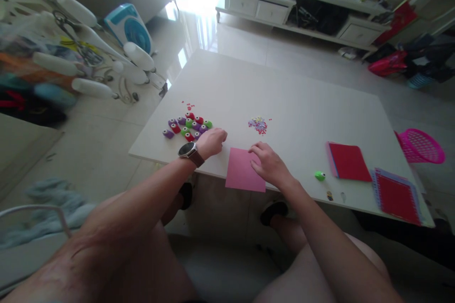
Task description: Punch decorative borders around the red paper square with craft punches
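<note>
A square sheet of pink paper (241, 170) lies at the table's near edge, its lower part sticking out past the edge. My right hand (269, 164) is over the sheet's right side, thumb and fingers apart, with nothing visible between them. To the left of the sheet, my left hand (212, 143) is closed just above the table; whatever its fingers may hold is hidden. Beside that hand stands a cluster of small craft punches (175, 128) in red, purple and green. Beyond the sheet is a pile of tiny paper cut-outs (259, 125), with some red cut-outs (189, 107) behind the punches.
A green punch (320, 176) and two small items lie at the right on the white table (295, 109). Farther right are red paper sheets (350, 162) and a red notebook (397, 196). A pink basket (423, 146) stands beyond the table's right end.
</note>
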Tool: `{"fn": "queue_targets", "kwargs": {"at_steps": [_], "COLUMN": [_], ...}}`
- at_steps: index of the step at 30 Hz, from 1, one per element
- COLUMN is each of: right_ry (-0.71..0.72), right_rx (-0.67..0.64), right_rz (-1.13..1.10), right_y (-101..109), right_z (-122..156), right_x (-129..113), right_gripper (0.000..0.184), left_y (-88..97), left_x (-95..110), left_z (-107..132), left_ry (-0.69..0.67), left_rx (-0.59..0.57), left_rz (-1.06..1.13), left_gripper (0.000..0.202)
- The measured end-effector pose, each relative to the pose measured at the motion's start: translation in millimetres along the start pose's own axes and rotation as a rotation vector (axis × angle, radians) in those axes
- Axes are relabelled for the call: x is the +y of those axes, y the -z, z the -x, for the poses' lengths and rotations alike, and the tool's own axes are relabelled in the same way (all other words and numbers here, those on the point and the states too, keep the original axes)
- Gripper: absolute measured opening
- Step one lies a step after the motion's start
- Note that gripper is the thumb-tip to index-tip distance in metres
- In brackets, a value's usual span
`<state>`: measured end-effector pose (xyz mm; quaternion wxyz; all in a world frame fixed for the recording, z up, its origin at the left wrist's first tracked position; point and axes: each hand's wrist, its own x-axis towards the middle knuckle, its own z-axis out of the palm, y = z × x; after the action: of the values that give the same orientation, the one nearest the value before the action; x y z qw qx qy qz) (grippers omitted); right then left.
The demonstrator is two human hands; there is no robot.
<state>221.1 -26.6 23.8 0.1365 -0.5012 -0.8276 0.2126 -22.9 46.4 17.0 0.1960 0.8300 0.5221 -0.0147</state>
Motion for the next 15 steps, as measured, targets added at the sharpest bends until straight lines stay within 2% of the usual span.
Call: {"fn": "queue_targets", "kwargs": {"at_steps": [3,6,10,15], "right_ry": [0.009,0.018,0.018,0.012], "right_rx": [-0.071,-0.107,-0.123,-0.127], "right_rz": [0.022,0.047,0.061,0.081], "right_y": [-6,-9,-10,-6], "right_z": [0,2,4,9], "right_x": [-1,-1,0,4], "right_gripper": [0.022,0.022,0.022,0.020], "left_y": [-3.6,-8.1,-12.0,-5.0], "left_x": [-8,-6,1,-1], "left_z": [4,6,6,8], "left_ry": [0.015,-0.025,-0.083,0.034], "left_rx": [0.019,0.078,0.006,-0.015], "left_rz": [-0.049,-0.094,-0.054,-0.133], "left_gripper": [0.032,0.032,0.031,0.029]}}
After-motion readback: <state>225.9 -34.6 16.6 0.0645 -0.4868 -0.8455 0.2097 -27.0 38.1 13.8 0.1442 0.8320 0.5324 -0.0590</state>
